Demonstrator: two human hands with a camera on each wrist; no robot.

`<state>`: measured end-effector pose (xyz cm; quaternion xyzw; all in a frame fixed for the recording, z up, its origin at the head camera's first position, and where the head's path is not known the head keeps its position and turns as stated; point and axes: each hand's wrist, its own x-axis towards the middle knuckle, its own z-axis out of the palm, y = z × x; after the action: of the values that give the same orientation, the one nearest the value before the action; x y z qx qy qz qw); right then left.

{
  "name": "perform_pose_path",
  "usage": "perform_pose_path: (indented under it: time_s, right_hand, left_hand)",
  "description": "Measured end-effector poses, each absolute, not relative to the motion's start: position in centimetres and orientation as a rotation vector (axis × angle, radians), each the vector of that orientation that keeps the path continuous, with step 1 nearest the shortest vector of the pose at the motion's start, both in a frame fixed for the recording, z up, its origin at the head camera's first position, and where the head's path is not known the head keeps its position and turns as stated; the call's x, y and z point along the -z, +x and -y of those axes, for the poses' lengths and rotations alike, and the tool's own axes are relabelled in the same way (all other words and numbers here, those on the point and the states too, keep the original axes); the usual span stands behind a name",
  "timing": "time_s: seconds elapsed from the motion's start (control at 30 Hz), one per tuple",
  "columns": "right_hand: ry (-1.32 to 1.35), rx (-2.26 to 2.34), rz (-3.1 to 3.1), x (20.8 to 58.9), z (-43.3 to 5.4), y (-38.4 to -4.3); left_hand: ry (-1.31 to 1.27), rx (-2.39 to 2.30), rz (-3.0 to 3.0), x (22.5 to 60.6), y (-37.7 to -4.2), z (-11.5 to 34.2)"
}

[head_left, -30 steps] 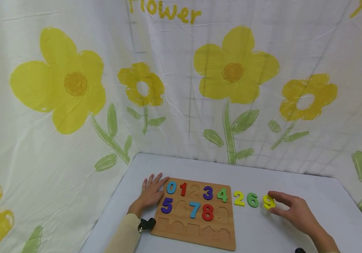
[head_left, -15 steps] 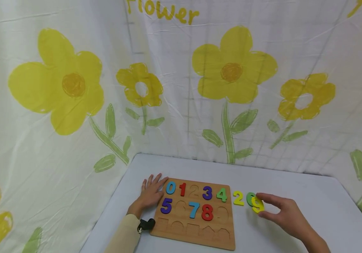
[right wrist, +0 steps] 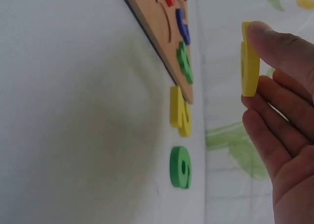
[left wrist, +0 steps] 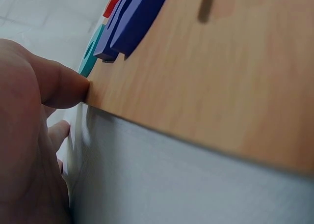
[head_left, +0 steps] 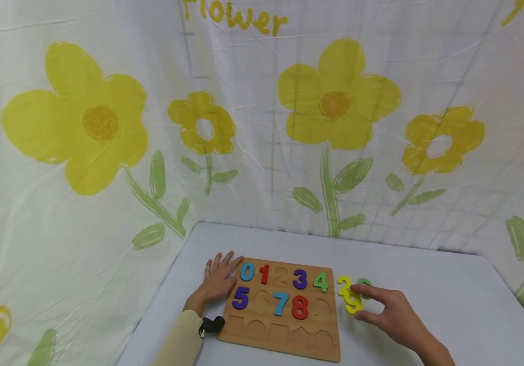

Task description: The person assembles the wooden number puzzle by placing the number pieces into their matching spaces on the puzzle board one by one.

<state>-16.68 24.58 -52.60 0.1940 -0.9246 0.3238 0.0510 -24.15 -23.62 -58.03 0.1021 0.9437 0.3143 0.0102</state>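
Note:
My right hand (head_left: 392, 312) pinches a yellow number 9 (head_left: 352, 303) between thumb and fingers, raised above the table just right of the wooden number board (head_left: 262, 325). In the right wrist view the yellow 9 (right wrist: 250, 62) is seen nearly edge-on. My left hand (head_left: 217, 282) lies at the board's left edge with fingers spread; in the left wrist view the thumb (left wrist: 64, 84) touches the board's edge. Blue 0 (head_left: 247, 272), red 1, purple 3, green 4, purple 5, blue 7 and red 8 (head_left: 300, 307) sit on the board. Recesses for 2, 6 and 9 show bare wood.
Right of the board, a yellow 2 (right wrist: 177, 108) and a green 6 (right wrist: 180, 167) lie on the white table (head_left: 444, 295). The board's bottom row holds several shape recesses (head_left: 280, 333). A flower-printed curtain (head_left: 252, 193) hangs behind the table.
My right hand has lifted the yellow 9 from the right end of the loose row and carried it left, past the green 6, toward the board. The left hand has stayed in place.

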Motion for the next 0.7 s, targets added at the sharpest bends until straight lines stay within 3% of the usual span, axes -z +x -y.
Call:
perform_pose_path:
  time_s: [0.7]
  right_hand:
    - [0.754, -1.007, 2.835, 55.6, -19.7, -17.0]
  left_hand:
    - [0.314, -0.887, -2.962, 58.1, -24.3, 23.6]
